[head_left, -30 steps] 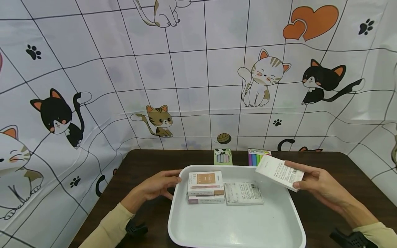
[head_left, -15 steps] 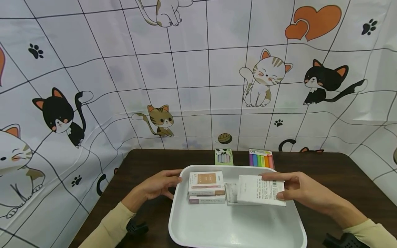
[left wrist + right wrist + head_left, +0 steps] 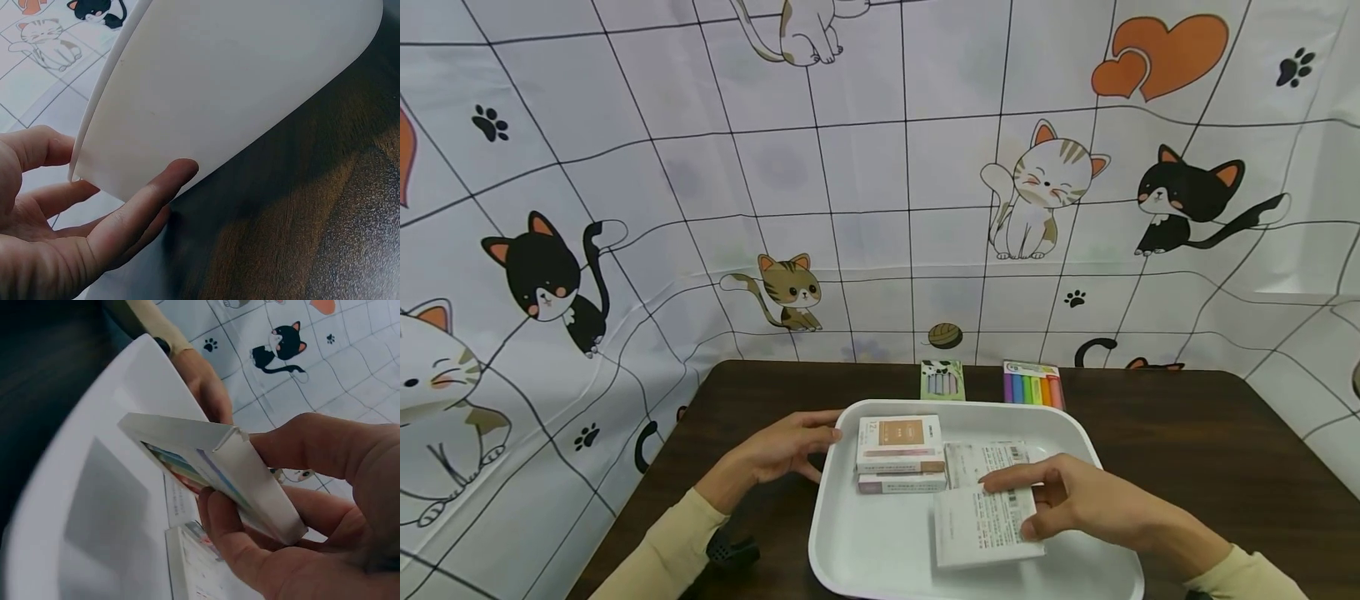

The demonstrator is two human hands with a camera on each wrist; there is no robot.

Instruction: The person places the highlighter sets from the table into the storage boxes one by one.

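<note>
My left hand (image 3: pixel 786 450) holds the left rim of the white tray (image 3: pixel 827 542). In the left wrist view, its fingers lie on both sides of the rim, with one fingertip (image 3: pixel 184 167) against the outer wall. My right hand (image 3: pixel 1075 500) pinches a flat white box (image 3: pixel 970 529) by its right side, text and barcode facing up, over the front middle of the tray. The right wrist view shows coloured stripes on its underside. Behind it lies another white printed box (image 3: pixel 973 458), partly hidden. Beside that, a box with a tan panel (image 3: pixel 898 435) lies on another box (image 3: pixel 901 483).
The tray stands on a dark wooden table (image 3: pixel 1180 433). Behind it are a green box (image 3: pixel 942 382) and a pack with a rainbow row of colours (image 3: pixel 1032 385). A cat-print sheet (image 3: pixel 865 208) hangs behind the table.
My right hand has carried the white box from the tray's right rim leftward and toward the front, over the tray. The left hand stays at the rim.
</note>
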